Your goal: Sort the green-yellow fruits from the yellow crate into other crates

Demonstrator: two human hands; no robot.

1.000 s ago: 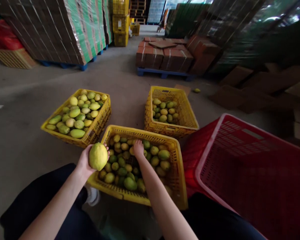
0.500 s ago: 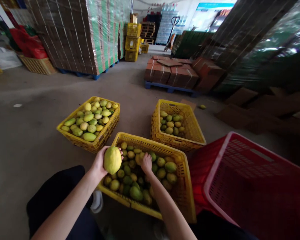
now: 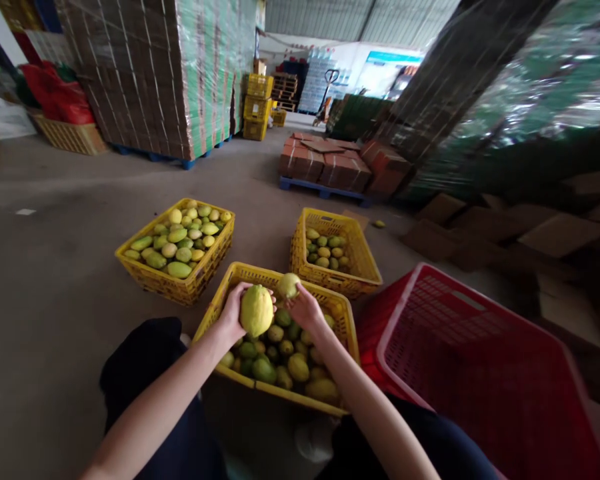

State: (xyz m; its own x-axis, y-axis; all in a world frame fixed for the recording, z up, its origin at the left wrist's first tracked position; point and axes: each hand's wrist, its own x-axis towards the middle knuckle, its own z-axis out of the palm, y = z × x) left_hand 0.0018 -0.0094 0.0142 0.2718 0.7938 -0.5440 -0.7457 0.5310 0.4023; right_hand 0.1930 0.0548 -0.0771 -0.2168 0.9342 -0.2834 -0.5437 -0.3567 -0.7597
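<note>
A large yellow lemon [image 3: 257, 311] rests in my left hand [image 3: 234, 315], the fingers curled around its far side. Beside it, my right hand [image 3: 306, 309] grips a smaller pale yellow lemon [image 3: 289, 285] at its fingertips. Both hands are raised over a yellow plastic crate [image 3: 351, 337], the two fruits close together but apart. Green and yellow lemons [image 3: 298, 367] lie inside this crate, partly hidden by my hands and forearms.
At left stands a yellow crate [image 3: 145, 280] heaped with lemons. A partly filled yellow crate [image 3: 365, 252] is beyond my hands. A large red crate [image 3: 395, 313] stands at right. Boxes [image 3: 325, 163] on a blue pallet and a wrapped stack [image 3: 130, 73] are farther back.
My right hand has lifted a lemon out of the middle crate. My left hand has moved right with its large lemon, bringing the two fruits closer together. The view has shifted slightly.
</note>
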